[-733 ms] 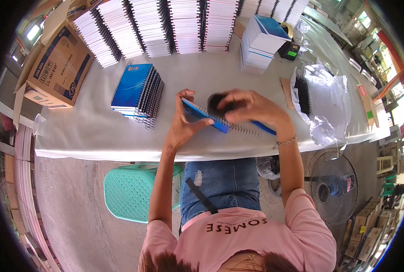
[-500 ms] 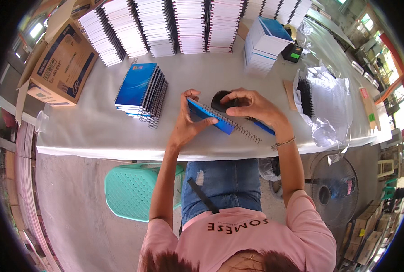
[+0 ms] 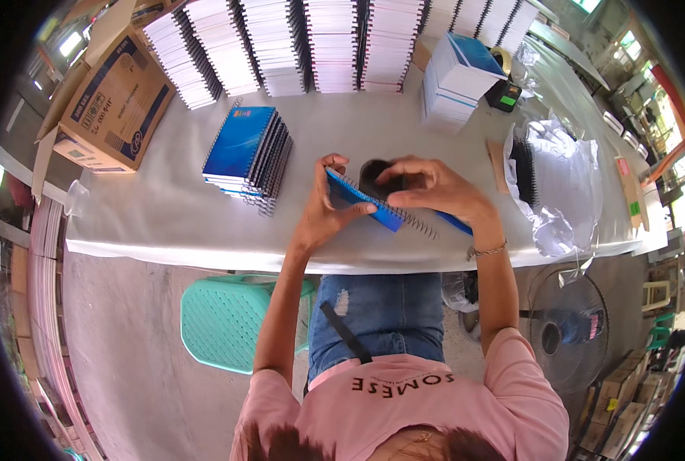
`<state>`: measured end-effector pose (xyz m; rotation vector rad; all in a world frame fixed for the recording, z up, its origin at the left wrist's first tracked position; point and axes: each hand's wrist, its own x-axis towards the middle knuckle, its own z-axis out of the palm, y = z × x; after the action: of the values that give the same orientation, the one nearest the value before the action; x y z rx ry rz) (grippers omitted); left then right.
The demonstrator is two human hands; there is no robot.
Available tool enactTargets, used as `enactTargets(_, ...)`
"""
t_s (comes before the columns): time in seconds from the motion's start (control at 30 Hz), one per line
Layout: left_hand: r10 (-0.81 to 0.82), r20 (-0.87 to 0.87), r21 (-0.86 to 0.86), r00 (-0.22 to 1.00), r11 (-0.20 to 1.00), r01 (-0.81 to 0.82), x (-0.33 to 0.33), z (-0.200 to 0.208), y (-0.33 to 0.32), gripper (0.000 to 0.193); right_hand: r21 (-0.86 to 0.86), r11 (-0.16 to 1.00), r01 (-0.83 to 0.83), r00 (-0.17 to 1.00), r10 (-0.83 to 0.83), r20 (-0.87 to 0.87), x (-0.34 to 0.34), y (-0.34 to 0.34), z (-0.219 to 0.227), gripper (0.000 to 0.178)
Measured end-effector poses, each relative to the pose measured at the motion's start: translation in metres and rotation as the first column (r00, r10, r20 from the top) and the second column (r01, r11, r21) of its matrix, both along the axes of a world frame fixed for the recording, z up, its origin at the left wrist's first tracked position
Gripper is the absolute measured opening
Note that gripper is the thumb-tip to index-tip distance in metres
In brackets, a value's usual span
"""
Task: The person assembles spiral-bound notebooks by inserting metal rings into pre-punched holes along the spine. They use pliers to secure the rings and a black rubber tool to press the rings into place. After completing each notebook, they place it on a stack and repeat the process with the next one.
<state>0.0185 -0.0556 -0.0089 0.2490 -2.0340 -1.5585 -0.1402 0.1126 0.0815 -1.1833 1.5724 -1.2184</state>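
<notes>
My left hand (image 3: 323, 211) grips a blue-covered notebook (image 3: 388, 219), tilted, thumb on the near side and fingers at its far end. A metal spiral coil (image 3: 417, 224) runs along the notebook's upper edge and sticks out loose past its right end. My right hand (image 3: 434, 188) is curved over that edge, thumb by the coil and fingers apart from the thumb. Just beyond the coil is a dark round object (image 3: 373, 170), partly behind my right fingers; its kind is unclear. Another blue piece (image 3: 454, 223) lies under my right wrist, mostly hidden.
A stack of blue spiral notebooks (image 3: 238, 146) stands to the left, near a cardboard box (image 3: 112, 115). Tall rows of bound books (image 3: 331, 46) line the back. At the right are a book stack (image 3: 450, 96), a tape dispenser (image 3: 504, 94) and black coils (image 3: 524, 169) in crumpled wrapping (image 3: 569, 177).
My right thumb and fingers have come slightly lower and closer to the coil. The coil's loose end has shifted a little left. My left hand keeps its grip on the notebook.
</notes>
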Motion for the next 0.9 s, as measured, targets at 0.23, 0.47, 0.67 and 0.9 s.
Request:
enactTargets(0.23,-0.028,-0.011,0.025,1.0,0.999,0.028,0.0,-0.001,-0.001,0.088,0.031,0.999,-0.032,0.996,0.035,-0.079,0.006,-0.008,0.017,0.041)
enactTargets(0.47,-0.036,-0.027,0.013,0.999,0.999,0.037,0.003,0.001,0.003,0.084,-0.026,1.0,-0.012,0.97,0.006,-0.242,0.003,-0.017,-0.004,0.046)
enactTargets(0.67,0.069,-0.052,-0.015,0.996,0.997,-0.069,0.0,-0.005,0.014,0.054,-0.221,0.908,0.355,0.732,-0.417,-0.539,-0.029,-0.001,-0.058,0.069)
enactTargets(0.9,0.205,-0.108,0.07,0.973,0.978,-0.199,0.005,-0.005,0.034,0.032,0.07,0.835,0.546,0.538,-0.286,-0.793,-0.001,0.097,-0.064,0.065)
